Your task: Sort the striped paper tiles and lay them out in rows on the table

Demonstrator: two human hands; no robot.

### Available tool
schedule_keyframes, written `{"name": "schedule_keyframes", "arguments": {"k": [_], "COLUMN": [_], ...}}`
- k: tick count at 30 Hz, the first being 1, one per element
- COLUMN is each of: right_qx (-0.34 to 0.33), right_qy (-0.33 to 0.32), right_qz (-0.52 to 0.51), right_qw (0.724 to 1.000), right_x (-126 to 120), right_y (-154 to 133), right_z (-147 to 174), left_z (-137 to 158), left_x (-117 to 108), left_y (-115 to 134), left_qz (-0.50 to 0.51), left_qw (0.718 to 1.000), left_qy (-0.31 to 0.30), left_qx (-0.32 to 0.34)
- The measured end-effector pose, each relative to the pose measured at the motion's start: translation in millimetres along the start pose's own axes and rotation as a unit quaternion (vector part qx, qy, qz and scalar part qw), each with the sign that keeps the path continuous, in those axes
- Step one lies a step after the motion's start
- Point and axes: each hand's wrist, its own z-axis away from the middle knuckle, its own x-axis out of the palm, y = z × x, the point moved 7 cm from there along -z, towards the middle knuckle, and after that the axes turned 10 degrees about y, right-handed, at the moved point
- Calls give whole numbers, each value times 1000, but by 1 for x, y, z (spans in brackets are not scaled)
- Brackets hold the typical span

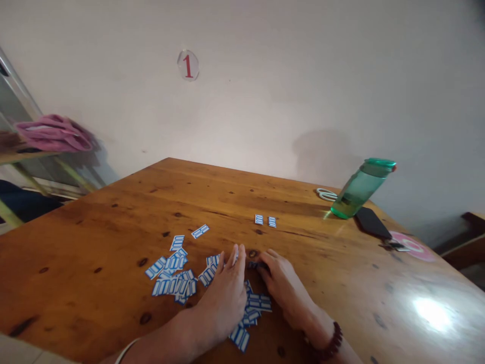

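Many small white label cards printed with blue bars lie in loose heaps, one heap (174, 278) left of my hands and another (252, 308) between my wrists. My left hand (229, 285) lies with its fingers stretched out and its edge down, beside a few label cards (207, 273). My right hand (278, 273) is closed, fingers curled down to the table around a small dark-looking card (253, 264) in shadow; its fingertips are partly hidden. Beyond my hands sit two small groups of cards, one on the left (258, 219) and one on the right (272, 222).
A green transparent bottle (359, 189) stands at the right of the wooden table (125, 217), by a white cable loop (326, 194). Near it are a black phone (373, 223) and a pink round item (415, 247). Pink cloth (55, 132) lies at far left.
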Motion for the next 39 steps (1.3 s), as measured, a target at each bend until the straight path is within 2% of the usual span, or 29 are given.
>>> {"name": "schedule_keyframes", "arguments": {"k": [9, 16, 23, 32, 35, 39], "right_qx": [0, 2, 5, 5, 5, 7], "right_qy": [-3, -8, -13, -14, -8, -8], "right_qz": [12, 16, 10, 20, 19, -1], "right_qw": [1000, 1000, 1000, 1000, 1000, 1000], "right_x": [0, 0, 1, 1, 0, 0], "right_y": [-1, -3, -3, -3, -3, -4], "right_z": [-1, -1, 0, -1, 0, 0], "left_z": [7, 6, 9, 8, 6, -1], "left_x": [5, 7, 11, 8, 9, 6], "left_y": [4, 2, 2, 2, -3, -11], "left_qz": [-6, 33, 14, 26, 27, 54], "left_qw": [1000, 999, 999, 998, 999, 998], "left_qy": [-22, -33, -47, -60, -36, 34], "left_qx": [17, -4, 10, -10, -18, -20]}}
